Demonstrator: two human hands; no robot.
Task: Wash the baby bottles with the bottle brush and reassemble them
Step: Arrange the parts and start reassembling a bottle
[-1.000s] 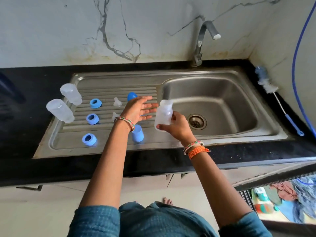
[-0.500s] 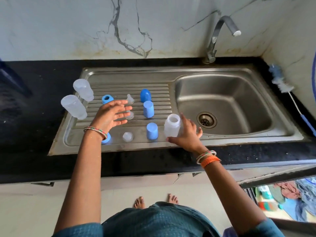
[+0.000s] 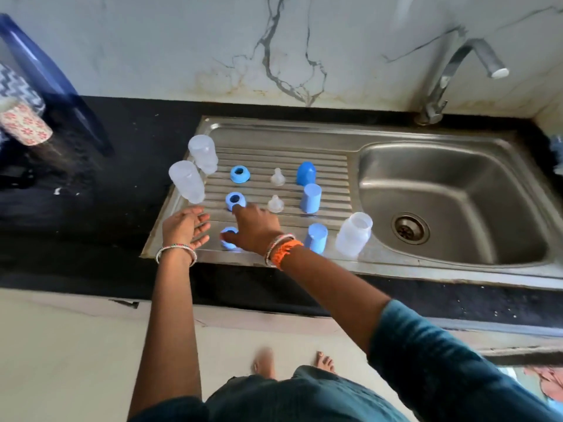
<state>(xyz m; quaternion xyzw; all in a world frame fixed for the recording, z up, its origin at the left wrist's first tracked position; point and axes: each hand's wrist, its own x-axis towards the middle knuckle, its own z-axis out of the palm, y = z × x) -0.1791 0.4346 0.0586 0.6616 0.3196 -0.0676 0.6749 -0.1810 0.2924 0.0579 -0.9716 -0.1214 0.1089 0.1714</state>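
Right hand [image 3: 257,228] reaches over nearest blue ring [image 3: 229,238].

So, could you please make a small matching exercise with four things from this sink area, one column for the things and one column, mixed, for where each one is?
Things:
1. upright clear bottle
2. tap
3. rounded blue cap
4. left hand

Places:
A. far end of the blue cap row
B. at the drainboard's left front edge, open
C. beside the basin, near the drain
D. on the counter behind the basin

Pairs: 1-C, 2-D, 3-A, 4-B
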